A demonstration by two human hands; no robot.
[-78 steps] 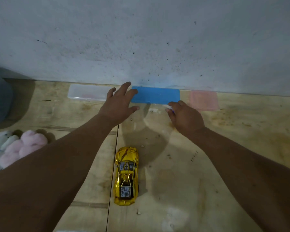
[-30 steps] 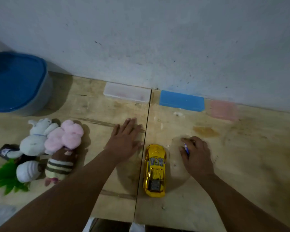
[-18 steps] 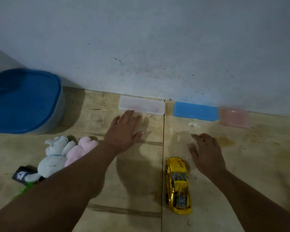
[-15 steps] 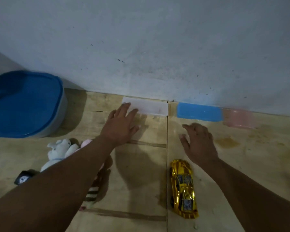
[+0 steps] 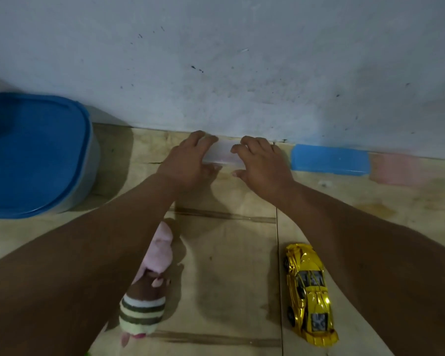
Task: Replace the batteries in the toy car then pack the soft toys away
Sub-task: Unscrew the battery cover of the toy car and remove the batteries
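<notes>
The blue-lidded tub stands at the far left of the wooden floor against the wall; it looks roomy and rigid, probably the home for the soft toys, and its lid rim would be the place to lift; the soft toys lie at the near left edge, half hidden under the left forearm, plush and light, easy to take by the body in any squeeze; the toy car sits near the right, nose toward the wall, hard, glossy and likely slippery, best taken across its flanks; the clear case lies along the floor's far edge at the wall, left of a blue case and a pink case; thin stiff plastic, light, probably sprung shut; the left hand and right hand curl over its two ends, fingers on the far side, thumbs on the near side.
</notes>
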